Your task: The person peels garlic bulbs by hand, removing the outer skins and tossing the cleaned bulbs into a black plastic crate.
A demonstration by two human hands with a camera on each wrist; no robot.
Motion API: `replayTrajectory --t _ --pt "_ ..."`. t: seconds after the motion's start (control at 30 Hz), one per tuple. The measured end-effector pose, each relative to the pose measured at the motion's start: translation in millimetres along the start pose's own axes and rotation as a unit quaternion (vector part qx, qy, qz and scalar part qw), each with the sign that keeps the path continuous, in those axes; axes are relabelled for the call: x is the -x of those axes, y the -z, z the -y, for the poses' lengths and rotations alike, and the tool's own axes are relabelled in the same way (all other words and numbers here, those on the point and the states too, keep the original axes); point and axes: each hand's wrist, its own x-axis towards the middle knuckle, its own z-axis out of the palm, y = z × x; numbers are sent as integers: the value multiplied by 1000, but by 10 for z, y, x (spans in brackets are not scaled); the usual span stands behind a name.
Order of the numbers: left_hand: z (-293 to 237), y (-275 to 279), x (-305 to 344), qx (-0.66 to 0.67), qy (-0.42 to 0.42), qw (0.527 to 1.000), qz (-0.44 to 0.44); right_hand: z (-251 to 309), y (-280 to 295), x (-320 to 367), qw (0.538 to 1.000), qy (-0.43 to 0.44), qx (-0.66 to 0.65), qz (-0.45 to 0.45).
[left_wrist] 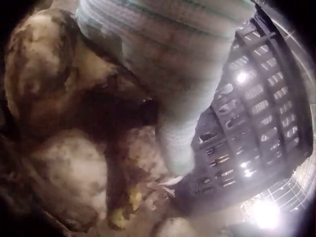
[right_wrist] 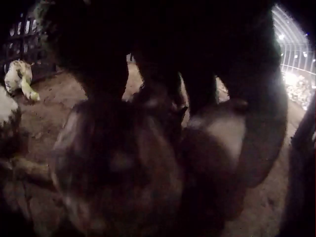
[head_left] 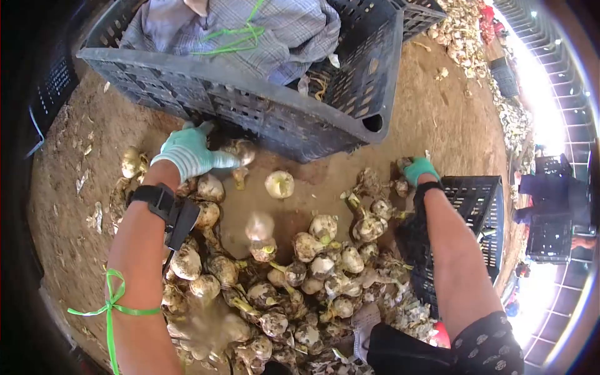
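My left hand [head_left: 187,150], in a pale green and white glove, is beneath the near edge of a black plastic crate [head_left: 219,94]. Its thumb [left_wrist: 177,143] lies along a soil-stained garlic bulb [head_left: 240,151], blurred in the head view; the other fingers are partly hidden. My right hand [head_left: 420,169], gloved in green, reaches down at the right of the heap. In the dark right wrist view its fingers [right_wrist: 261,133] curl down over garlic bulbs [right_wrist: 118,168]. Between the hands lies a single pale garlic bulb [head_left: 279,185].
A heap of garlic bulbs [head_left: 269,294] with stems spreads over the ground near my feet. Another black crate [head_left: 484,200] stands beside my right forearm. Cloth [head_left: 250,37] lies in the large crate. Further garlic [head_left: 462,37] is piled at the back right.
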Motion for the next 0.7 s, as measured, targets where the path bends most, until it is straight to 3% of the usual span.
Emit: replayTrajectory --t 0.03,0.07,0.1,0.13,0.2,0.23,0.27,0.3,0.33,0.37,0.4,0.43,0.5,0.6,0.63,0.67,0.7 --pt "-15 4 9 7 6 1000 -3 10 102 -92 970 112 196 86" --pt "-44 5 23 17 9 1000 -7 -23 198 -115 883 216 381 168" --pt "-53 -1 55 43 3 999 -13 3 229 11 969 179 25 170" --pt "-88 4 110 45 -1 999 -12 182 412 254 969 174 26 170" --pt "-128 -16 266 40 -4 999 23 580 822 718 953 283 67 90" --pt "-118 -75 326 61 -38 997 11 563 831 650 953 280 66 91" --pt "-129 -76 333 103 -46 992 61 539 856 497 900 400 173 -16" --pt "-174 -61 355 108 -53 989 84 522 876 353 809 504 276 -124" --pt "-225 -43 383 114 -56 986 104 569 839 230 808 503 279 -127" --pt "-282 -65 379 115 -55 987 99 697 761 98 910 389 31 -139" --pt "-354 -133 347 103 -46 992 49 841 690 -37 934 245 -222 -137" --pt "-424 -200 317 91 -36 995 0 989 634 -206 932 249 -223 -138" --pt "-556 -277 261 74 -35 997 10 1231 525 -419 912 176 -333 -162" --pt "-663 -316 211 44 -18 999 8 1257 434 -396 932 164 -264 -188" --pt "-668 -307 213 52 -11 999 11 1155 154 -864 866 226 -411 -173" --pt "-675 -312 213 64 -3 998 14 1139 242 -662 867 226 -410 -170" --pt "-648 -344 204 71 -16 997 -1 1128 474 -228 925 263 -248 -114"
